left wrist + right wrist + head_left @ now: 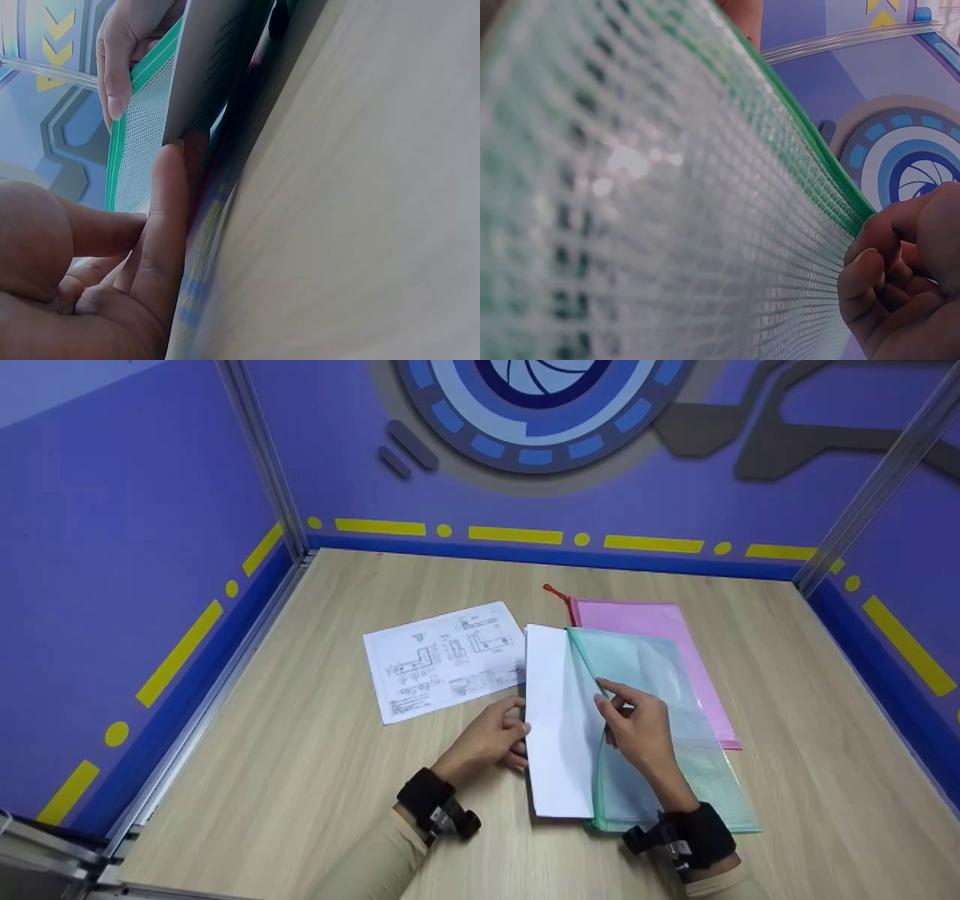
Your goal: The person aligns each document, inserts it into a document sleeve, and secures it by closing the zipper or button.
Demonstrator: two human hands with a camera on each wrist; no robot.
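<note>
A green mesh zipper pouch point(660, 720) lies with its zipper side facing left, and white paper point(551, 720) sits partly inside it, its left part sticking out. My left hand point(491, 735) pinches the paper's left edge, thumb on top and fingers beneath, as the left wrist view shows. With thumb and index finger, my right hand point(637, 727) pinches the pouch's green zipper edge point(817, 142) and lifts it above the paper. The mesh point(146, 120) rises over the sheet in the left wrist view.
A printed sheet of technical drawings point(442, 660) lies to the left on the wooden table point(300, 765). Partly under the green pouch is a pink pouch point(637, 613) with a red cord point(557, 592). Blue-purple panels point(150, 510) wall the table at the back and sides.
</note>
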